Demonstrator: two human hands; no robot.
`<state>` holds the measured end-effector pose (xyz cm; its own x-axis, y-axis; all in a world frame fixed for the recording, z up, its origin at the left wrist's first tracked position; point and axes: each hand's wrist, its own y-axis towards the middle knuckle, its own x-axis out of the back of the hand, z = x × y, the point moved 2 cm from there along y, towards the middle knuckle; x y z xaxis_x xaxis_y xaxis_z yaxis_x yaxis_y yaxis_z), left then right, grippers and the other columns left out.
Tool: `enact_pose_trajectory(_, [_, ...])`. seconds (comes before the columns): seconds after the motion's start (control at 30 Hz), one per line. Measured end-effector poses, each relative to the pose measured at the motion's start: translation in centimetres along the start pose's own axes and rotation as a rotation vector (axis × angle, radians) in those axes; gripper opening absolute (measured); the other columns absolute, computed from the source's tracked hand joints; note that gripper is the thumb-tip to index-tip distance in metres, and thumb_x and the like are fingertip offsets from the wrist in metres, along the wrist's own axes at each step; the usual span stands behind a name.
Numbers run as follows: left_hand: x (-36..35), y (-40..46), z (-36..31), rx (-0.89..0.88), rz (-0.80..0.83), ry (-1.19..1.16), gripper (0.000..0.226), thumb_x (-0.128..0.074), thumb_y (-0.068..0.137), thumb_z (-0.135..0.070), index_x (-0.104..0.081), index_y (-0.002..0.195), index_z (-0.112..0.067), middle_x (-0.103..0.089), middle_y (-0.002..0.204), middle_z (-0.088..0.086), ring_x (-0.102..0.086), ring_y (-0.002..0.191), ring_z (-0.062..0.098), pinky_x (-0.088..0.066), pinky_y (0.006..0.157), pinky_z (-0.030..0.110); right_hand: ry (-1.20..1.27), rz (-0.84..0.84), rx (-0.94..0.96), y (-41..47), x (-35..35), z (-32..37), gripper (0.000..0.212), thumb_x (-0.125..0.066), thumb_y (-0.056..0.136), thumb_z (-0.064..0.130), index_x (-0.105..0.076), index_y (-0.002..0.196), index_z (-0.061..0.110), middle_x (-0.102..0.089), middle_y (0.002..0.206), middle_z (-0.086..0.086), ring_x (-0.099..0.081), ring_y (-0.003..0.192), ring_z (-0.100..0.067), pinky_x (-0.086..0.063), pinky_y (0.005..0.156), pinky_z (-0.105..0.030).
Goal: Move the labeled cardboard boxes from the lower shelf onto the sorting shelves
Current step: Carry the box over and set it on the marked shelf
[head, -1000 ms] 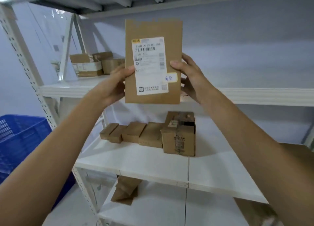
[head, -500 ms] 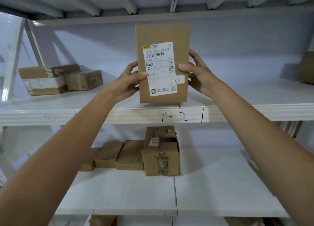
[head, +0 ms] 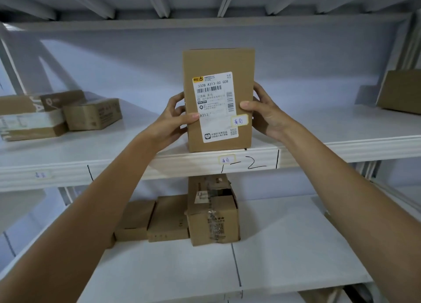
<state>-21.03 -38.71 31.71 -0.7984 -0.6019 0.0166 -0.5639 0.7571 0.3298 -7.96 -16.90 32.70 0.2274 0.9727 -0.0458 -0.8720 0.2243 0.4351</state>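
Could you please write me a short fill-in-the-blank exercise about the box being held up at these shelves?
1. The labeled box is held upright by ____ hands, the left hand and the right hand.
2. The code printed at the top of its shipping label begins with ____.
3. On the shelf edge below the box, the handwritten marking reads 1-____.
4. The small handwritten sticker sits at the label's ____ edge.

Missing words: two; 332B; 2; right

Labeled box (head: 218, 100) on upper shelf (head: 319, 152) — between hands
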Motion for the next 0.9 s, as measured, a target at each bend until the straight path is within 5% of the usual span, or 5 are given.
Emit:
enact_pose_trajectory(0.27, [0.4,0.1,-0.1,0.015,0.019,0.046,0.136,-0.099,0.036,-0.042,-0.027,0.150,-0.031,-0.049,0.148,0.016,-0.062,0.120,0.022,-0.057,0.085,0.028,0.028,0.007,-0.030,-0.1,-0.5,-0.1,0.083,-0.066,0.080,0.009,-0.032,0.155,0.022,-0.058,0.134,-0.014,-0.060,0.117,-0.030,-0.044,0.105,-0.045])
enact_pose_trajectory(0.43, [0.4,-0.6,-1.5,0.024,0.003,0.120,0.148,-0.099,0.029,-0.047,-0.024,0.154,-0.022,-0.051,0.141,0.005,-0.055,0.129,0.021,-0.040,0.115,0.041,-0.061,-0.026,-0.072,-0.8,0.5,0.5,0.082,-0.071,0.081,0.016,-0.035,0.154,0.027,-0.066,0.121,-0.001,-0.061,0.120,-0.019,-0.038,0.112,-0.036])
enact_pose_trajectory(0.63, [0.1,-5.9,-4.9,-0.326,-0.262,0.227,0.055,-0.072,0.076,-0.033,-0.053,0.125,-0.018,-0.060,0.128,0.003,-0.059,0.120,0.021,-0.045,0.109,0.041,-0.162,-0.320,0.071,-5.1,1.8,2.4,0.042,-0.064,0.094,0.034,-0.052,0.133,0.026,-0.064,0.128,-0.004,-0.062,0.124,-0.019,-0.044,0.110,-0.034])
enact_pose_trajectory(0.77, [-3.6,-10.6,-5.1,-0.346,0.067,0.131,0.028,-0.064,0.079,-0.029,-0.060,0.103,-0.014,-0.069,0.108,0.006,-0.064,0.101,0.025,-0.051,0.084,0.032,-0.141,-0.369,0.150,-11.0,1.7,1.8,0.019,-0.061,0.094,0.024,-0.064,0.112,0.024,-0.072,0.114,-0.004,-0.069,0.113,-0.021,-0.053,0.098,-0.032])
enact_pose_trajectory(0.9, [-8.7,-12.5,0.1,-0.125,0.319,0.262,0.037,-0.064,0.083,-0.033,-0.063,0.113,-0.011,-0.070,0.120,0.005,-0.067,0.110,0.021,-0.052,0.095,0.029,-0.148,-0.391,0.107,-16.4,0.9,-0.9,0.015,-0.056,0.099,0.012,-0.064,0.111,0.018,-0.073,0.111,-0.006,-0.072,0.106,-0.025,-0.054,0.098,-0.037])
